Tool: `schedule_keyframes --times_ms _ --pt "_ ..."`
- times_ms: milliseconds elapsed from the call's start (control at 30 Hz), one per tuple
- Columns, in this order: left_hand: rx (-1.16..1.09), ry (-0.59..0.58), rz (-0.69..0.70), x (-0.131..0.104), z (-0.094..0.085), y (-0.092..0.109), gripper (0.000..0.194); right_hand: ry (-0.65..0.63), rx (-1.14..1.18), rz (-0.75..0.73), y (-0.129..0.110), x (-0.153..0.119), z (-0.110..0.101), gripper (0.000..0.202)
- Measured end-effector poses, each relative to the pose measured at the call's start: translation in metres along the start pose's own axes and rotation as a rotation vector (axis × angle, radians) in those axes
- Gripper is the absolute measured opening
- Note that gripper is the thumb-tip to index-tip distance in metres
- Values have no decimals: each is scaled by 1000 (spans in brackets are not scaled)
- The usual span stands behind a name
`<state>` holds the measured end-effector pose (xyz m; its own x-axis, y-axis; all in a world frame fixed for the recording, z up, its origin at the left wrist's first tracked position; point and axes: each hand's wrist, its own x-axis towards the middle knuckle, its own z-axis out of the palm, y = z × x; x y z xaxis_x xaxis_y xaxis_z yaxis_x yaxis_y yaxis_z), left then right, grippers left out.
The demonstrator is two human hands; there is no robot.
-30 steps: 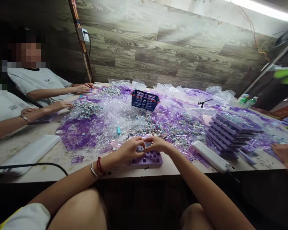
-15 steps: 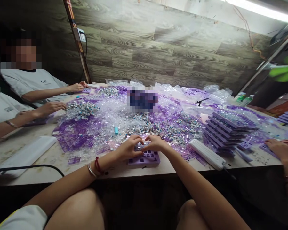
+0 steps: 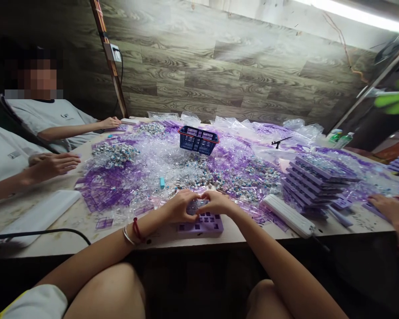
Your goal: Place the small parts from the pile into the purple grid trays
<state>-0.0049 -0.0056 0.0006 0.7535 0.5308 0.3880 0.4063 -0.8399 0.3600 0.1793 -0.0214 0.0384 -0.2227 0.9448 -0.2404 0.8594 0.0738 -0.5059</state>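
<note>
My left hand (image 3: 182,206) and my right hand (image 3: 217,204) curve towards each other over a purple plastic tray (image 3: 199,228) with rows of square holes. Their fingertips come close together near the tray's far side, bent as in a pinch. Any small part between the fingers is too small to make out. Clear plastic bits show in the gap between the hands. Just beyond lies a heap of small white and blue parts (image 3: 199,173), with a turquoise block (image 3: 162,182) to its left.
A dark blue basket (image 3: 198,141) stands in the pile. Purple trays are stacked (image 3: 314,186) at right, beside a white bar-shaped case (image 3: 287,216). Another white case (image 3: 41,215) and a black cable (image 3: 53,230) lie left. Co-workers' hands (image 3: 58,166) are on both sides.
My fingertips have drawn closer together over the tray. At left, a co-worker's hand has pulled back from the heap of small parts. The view has shifted slightly.
</note>
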Motion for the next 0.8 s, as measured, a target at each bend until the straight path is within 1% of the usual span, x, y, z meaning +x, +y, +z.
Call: schedule_keyframes --times_ms 67,167,267,333,433,500,600,700,800 --pt "9 53 90 -1 0 1 49 -21 21 -17 3 -3 -2 51" --pt "27 127 259 -2 -1 1 46 -35 34 -81 3 -9 -9 50" --pt "14 122 374 -3 -1 2 43 -107 -21 -137 -1 -15 -14 41" --pt "-1 91 385 -4 0 4 42 -173 -11 -182 -3 -17 -13 35" --pt "-42 12 372 -6 0 8 42 -273 69 -259 -4 -16 -7 35" --pt "-80 -38 366 -5 -1 11 40 -345 115 -217 -3 -15 -1 34" --pt "-130 -94 358 -4 -5 14 40 -408 206 -115 0 -12 5 35" --pt "-157 -146 352 -2 -10 16 51 -440 330 -116 2 -11 9 44" --pt "-176 -143 307 -2 -14 18 59 -446 405 -83 5 -10 12 50"
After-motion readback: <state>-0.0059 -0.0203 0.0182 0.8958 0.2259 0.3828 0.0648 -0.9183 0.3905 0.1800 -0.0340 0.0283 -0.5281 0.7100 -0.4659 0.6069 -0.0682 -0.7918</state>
